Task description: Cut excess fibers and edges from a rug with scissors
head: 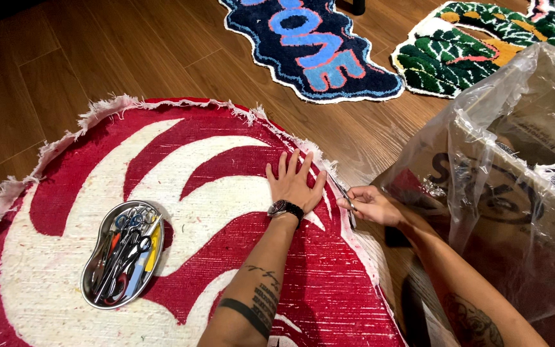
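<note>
While the left hand (295,182) lies flat, fingers spread wide, on the red-and-white tufted rug (213,193) near its frayed edge, the right hand (369,205) pinches small scissors (348,207) at that edge. Steel tray (92,281) on rug: assorted scissors, tools.

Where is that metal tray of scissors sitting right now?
In the head view the metal tray lies low on the left, on the red and white rug, to the left of the left hand pressed flat on it.
</note>
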